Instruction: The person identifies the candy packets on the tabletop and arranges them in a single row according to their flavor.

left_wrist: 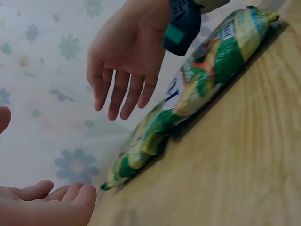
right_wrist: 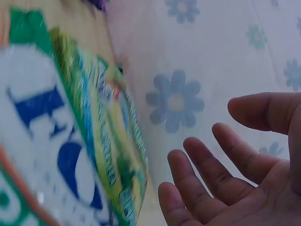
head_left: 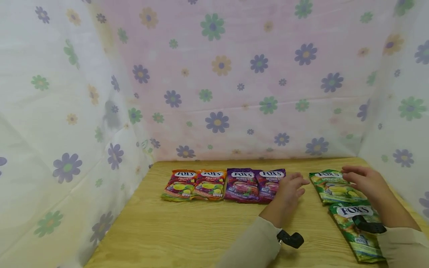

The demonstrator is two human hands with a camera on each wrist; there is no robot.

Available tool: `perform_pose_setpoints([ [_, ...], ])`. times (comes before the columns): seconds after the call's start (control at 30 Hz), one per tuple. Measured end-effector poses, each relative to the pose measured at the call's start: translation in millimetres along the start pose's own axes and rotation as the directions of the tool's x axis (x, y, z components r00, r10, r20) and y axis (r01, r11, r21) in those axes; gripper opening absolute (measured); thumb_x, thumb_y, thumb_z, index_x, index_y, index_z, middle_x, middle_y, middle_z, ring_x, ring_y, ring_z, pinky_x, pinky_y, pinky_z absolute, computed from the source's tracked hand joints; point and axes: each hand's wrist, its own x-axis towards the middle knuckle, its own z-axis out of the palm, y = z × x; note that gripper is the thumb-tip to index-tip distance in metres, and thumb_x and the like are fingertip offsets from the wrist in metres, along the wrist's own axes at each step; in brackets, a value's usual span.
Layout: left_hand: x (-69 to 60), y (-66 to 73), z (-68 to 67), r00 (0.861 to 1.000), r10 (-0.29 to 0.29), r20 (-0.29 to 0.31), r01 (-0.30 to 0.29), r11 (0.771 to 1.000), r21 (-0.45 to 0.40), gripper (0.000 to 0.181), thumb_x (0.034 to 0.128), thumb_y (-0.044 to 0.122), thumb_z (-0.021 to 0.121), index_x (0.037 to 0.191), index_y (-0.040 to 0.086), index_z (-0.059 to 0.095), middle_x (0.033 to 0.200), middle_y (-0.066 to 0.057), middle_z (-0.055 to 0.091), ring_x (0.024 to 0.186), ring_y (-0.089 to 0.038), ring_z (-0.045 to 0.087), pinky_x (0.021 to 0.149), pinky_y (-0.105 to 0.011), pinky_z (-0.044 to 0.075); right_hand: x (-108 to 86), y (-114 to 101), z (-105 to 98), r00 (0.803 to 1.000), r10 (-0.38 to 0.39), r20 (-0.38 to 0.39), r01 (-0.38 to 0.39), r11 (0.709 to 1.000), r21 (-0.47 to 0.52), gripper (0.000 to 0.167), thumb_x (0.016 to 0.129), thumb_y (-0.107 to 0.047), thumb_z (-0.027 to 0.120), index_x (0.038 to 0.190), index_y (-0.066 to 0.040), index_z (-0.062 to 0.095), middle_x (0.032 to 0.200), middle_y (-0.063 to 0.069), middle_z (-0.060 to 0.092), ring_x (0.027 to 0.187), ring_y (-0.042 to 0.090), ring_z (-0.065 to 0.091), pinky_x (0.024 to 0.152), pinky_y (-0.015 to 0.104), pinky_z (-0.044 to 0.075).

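Observation:
My left hand (head_left: pixel 287 194) hovers beside the right-hand purple candy bag (head_left: pixel 269 182), covering part of it. In the left wrist view its fingers (left_wrist: pixel 70 195) are relaxed, with nothing in them. Over the right edge of the far green candy bag (head_left: pixel 335 190) is my right hand (head_left: pixel 368 186). The right wrist view shows its fingers (right_wrist: pixel 197 188) loosely spread and apart from the bags. Nearer the front lies a second green candy bag (head_left: pixel 358 238), overlapping the far one's lower end and partly hidden by the right wrist.
Left of the left hand, another purple candy bag (head_left: pixel 242 186) and two orange-red candy bags (head_left: pixel 210 185) lie in a row on the wooden table (head_left: pixel 174 234). Flower-patterned cloth (head_left: pixel 187 82) hangs behind and at both sides. Both wrists wear black bands.

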Motion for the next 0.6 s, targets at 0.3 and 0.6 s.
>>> perform_pose_setpoints([
  [0.3,2.7,-36.9,4.7,0.996,-0.081,-0.026,0.078,0.990,-0.118,0.066,0.0847,-0.003,0.068,0.147,-0.007,0.047,0.158,-0.027,0.041,0.150,-0.052,0.031,0.124,-0.062,0.025,-2.8,24.5,-10.2,0.985,0.173,0.025,-0.172,0.984,-0.037,0.077,0.110,-0.049,0.038,0.160,0.008,0.024,0.161,0.041,0.020,0.130,0.040,0.051,0.073,0.017,0.053],
  [0.6,4.1,-46.3,-8.2,0.995,-0.089,0.053,0.097,0.976,-0.195,0.066,0.0889,0.001,0.065,0.151,-0.007,0.043,0.161,-0.032,0.033,0.152,-0.052,0.026,0.126,-0.062,0.018,2.6,29.7,-8.0,0.983,0.183,0.015,-0.182,0.980,-0.078,0.075,0.111,-0.043,0.039,0.155,0.015,0.027,0.156,0.042,0.029,0.105,0.010,0.060,0.074,0.021,0.054],
])
